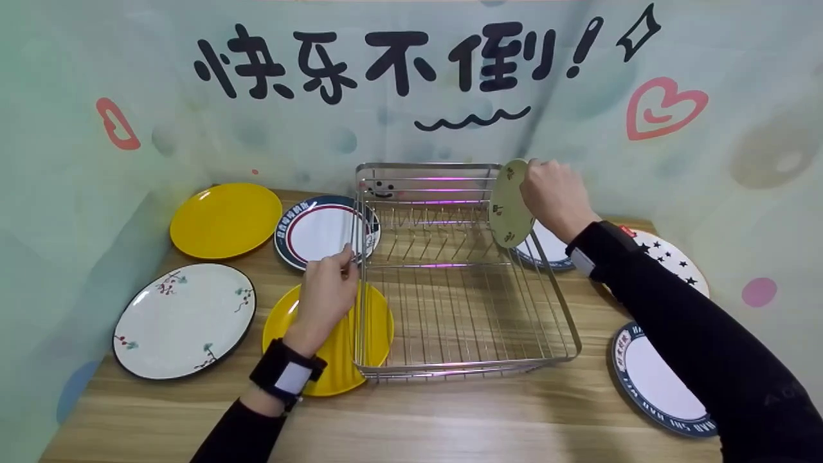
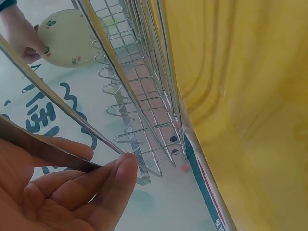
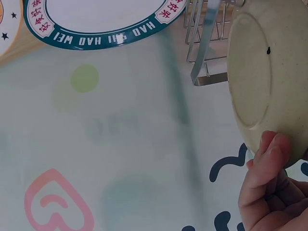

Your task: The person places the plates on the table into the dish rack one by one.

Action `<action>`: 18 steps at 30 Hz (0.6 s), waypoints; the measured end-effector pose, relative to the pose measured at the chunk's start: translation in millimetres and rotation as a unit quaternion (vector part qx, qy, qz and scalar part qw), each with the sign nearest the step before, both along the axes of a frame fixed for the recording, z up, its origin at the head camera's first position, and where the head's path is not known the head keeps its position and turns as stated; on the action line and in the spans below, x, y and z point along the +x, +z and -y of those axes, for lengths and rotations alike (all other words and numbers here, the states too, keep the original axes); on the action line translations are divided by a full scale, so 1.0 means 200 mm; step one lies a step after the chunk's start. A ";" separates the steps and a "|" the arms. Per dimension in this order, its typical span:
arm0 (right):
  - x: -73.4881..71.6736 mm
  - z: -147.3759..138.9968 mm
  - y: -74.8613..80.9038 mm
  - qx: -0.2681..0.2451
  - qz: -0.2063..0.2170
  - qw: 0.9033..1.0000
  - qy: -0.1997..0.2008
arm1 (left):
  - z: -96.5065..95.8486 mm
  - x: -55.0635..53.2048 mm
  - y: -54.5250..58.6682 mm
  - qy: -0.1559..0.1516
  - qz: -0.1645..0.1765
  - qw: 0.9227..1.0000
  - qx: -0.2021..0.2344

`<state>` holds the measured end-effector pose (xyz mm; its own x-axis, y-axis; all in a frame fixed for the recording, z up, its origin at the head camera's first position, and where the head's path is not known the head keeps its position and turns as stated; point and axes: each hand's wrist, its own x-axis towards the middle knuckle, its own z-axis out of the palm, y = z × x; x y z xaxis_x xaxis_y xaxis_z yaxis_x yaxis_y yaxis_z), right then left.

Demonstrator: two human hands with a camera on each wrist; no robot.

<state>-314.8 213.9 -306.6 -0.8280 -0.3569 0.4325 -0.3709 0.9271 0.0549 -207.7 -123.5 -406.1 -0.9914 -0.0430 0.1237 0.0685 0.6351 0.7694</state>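
A wire dish rack (image 1: 472, 368) stands on the wooden table, its prongs at the back carrying no plate. My left hand (image 1: 325, 292) pinches the flat metal rim on the rack's left side; the left wrist view shows that rim between thumb and fingers (image 2: 118, 180). At the back right of the rack, my right hand (image 1: 556, 193) holds a small green plate (image 1: 511, 202) by its edge. This plate is tilted nearly on edge, and its pale underside (image 3: 260, 82) faces the right wrist camera. Whether it touches the wires I cannot tell.
Left of the rack lie a yellow plate (image 1: 225, 222), a flowered white plate (image 1: 186, 321), a blue-rimmed plate (image 1: 315, 235) and another yellow plate (image 1: 334, 366). To the right are a starred plate (image 1: 669, 260) and blue-rimmed plates (image 1: 662, 379), partly covered. A printed cloth (image 1: 386, 141) hangs behind.
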 end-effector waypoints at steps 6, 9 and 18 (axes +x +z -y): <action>-0.01 0.01 -0.02 0.008 0.009 1.000 0.000 | 0.00 0.00 0.01 -0.005 0.011 1.000 0.004; -0.02 0.02 -0.02 0.011 0.016 1.000 -0.002 | 0.00 0.00 0.01 -0.004 0.014 1.000 0.002; -0.03 0.05 -0.04 0.031 0.019 0.999 -0.025 | 0.00 0.00 0.00 0.001 0.011 1.000 0.008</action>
<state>-321.5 204.5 -314.6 -0.8610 -0.3391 0.3792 -0.3266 0.9400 0.0990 -208.0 -123.1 -406.0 -0.9939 -0.0460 0.1002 0.0499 0.6221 0.7813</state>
